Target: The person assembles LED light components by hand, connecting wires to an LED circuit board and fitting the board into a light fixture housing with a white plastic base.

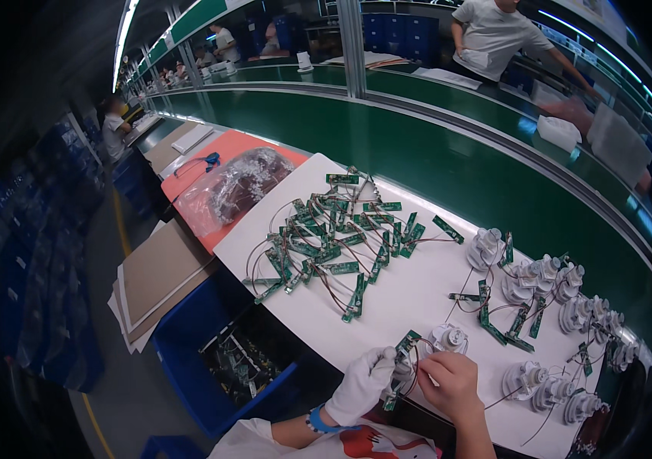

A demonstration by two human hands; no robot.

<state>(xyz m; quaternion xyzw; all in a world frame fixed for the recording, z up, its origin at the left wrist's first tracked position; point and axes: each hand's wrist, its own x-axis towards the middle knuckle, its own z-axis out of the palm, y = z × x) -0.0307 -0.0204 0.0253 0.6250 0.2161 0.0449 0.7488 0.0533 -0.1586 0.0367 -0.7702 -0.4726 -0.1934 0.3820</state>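
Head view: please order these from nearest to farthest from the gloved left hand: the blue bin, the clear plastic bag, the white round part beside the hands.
1. White round part, just right of the left hand.
2. Blue bin, left, below the table edge.
3. Clear plastic bag, far up-left on the orange mat.

Green circuit boards (333, 237), white table (410, 294)

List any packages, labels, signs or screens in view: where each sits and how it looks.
Clear plastic bag: on the orange mat left of the white board, lumpy, dark parts inside.
Blue bin: below the table edge, left of the gloved left hand, open, rectangular, holding green parts.
Cardboard sheets: stacked flat left of the bin, brown.
Blue crates: stacked at the back.
No signs or screens visible.
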